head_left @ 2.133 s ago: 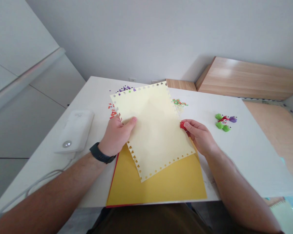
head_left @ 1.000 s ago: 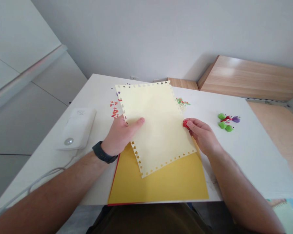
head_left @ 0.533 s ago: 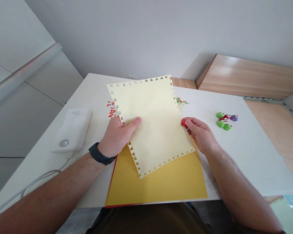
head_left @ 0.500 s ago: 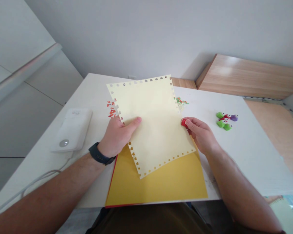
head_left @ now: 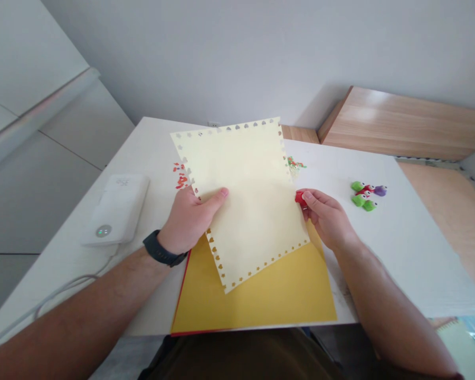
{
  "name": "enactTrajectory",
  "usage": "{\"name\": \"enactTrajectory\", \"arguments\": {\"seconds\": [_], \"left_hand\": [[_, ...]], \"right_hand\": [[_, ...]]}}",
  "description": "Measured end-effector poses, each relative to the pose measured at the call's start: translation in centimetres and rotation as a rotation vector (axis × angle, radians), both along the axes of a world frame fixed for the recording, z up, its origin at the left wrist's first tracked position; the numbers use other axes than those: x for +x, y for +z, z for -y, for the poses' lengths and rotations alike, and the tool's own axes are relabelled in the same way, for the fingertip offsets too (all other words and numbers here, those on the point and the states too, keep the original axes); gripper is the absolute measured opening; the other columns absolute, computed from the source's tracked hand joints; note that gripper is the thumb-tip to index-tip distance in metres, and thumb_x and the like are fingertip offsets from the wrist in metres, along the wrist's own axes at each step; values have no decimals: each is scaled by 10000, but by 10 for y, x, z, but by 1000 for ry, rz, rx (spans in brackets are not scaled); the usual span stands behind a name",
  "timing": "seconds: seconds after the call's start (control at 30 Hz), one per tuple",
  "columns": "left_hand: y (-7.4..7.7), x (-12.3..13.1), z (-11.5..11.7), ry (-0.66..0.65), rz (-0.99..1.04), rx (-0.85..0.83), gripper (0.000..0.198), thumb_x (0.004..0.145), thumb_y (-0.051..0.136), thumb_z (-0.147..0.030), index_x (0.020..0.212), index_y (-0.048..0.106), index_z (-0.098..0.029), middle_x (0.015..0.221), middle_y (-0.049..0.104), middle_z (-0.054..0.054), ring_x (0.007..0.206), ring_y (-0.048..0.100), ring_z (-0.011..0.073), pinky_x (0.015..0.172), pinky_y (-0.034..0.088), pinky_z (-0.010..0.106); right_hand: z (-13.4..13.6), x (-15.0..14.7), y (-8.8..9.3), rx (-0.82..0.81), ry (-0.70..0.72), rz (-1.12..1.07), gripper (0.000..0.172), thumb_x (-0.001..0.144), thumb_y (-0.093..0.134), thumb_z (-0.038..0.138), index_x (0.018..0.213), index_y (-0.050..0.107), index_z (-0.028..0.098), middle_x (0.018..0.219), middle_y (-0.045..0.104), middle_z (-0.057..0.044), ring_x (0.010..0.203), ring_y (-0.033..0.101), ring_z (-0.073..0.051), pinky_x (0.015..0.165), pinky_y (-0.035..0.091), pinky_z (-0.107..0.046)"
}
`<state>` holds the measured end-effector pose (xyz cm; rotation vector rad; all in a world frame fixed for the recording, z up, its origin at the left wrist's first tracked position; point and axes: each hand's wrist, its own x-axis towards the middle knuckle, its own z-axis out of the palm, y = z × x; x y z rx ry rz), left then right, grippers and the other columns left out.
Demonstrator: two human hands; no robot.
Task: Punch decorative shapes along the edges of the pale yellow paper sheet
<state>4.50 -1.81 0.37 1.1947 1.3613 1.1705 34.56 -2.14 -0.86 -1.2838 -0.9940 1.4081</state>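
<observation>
A pale yellow sheet of paper [head_left: 249,174] is held up at a tilt over the desk, with small hearts, stars and other shapes punched along its edges. My left hand [head_left: 190,216] grips its left edge, thumb on top and fingers hidden beneath. At the right edge my right hand [head_left: 324,214] is closed on a small red craft punch [head_left: 301,198], which sits at the paper's margin. Below lies a stack of coloured paper with a golden-yellow sheet [head_left: 261,303] on top and a red edge showing.
Red paper bits [head_left: 181,179] lie beyond my left hand, and mixed green and orange bits [head_left: 296,163] behind the sheet. Several green, red and purple punches [head_left: 366,195] cluster at right. A white device [head_left: 116,211] with a cable [head_left: 73,285] stands at left on the white desk [head_left: 404,253].
The sheet has tilted slightly, its top edge a little higher and its lower right corner drawn left. The punch stays at the right edge, and both hands have barely shifted.
</observation>
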Motion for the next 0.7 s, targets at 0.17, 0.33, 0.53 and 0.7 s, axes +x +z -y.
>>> {"name": "enactTrajectory", "arguments": {"seconds": [0.17,0.33,0.53,0.7], "left_hand": [[-1,-2,0,-17,-3,-12,497,816,849,-478,1189,791,-154,1195,809,119,1103,764,374,974,641,472],[0,-1,0,-33,12,-1,456,846,827,-431,1215,784,-166,1219,806,108,1129,759,359,990,637,462],[0,0,0,-23,48,-13,472,833,838,-416,1230,785,-168,1237,800,123,1217,724,379,1057,604,493],[1,1,0,-3,61,-29,475,796,870,-425,1185,797,-163,1192,812,124,1157,748,382,1014,624,481]], "right_hand": [[-2,3,-5,36,29,39,264,936,752,508,974,796,251,898,685,-35,746,547,-175,649,391,-324],[-2,3,-4,21,16,23,258,924,769,503,963,793,249,927,697,-32,734,532,-161,650,383,-320],[-1,0,0,22,-2,24,264,908,784,512,927,783,249,950,702,-35,737,532,-159,634,381,-315],[-2,-1,2,22,-12,23,272,887,798,522,922,779,252,963,711,-38,742,542,-169,629,391,-320]]}}
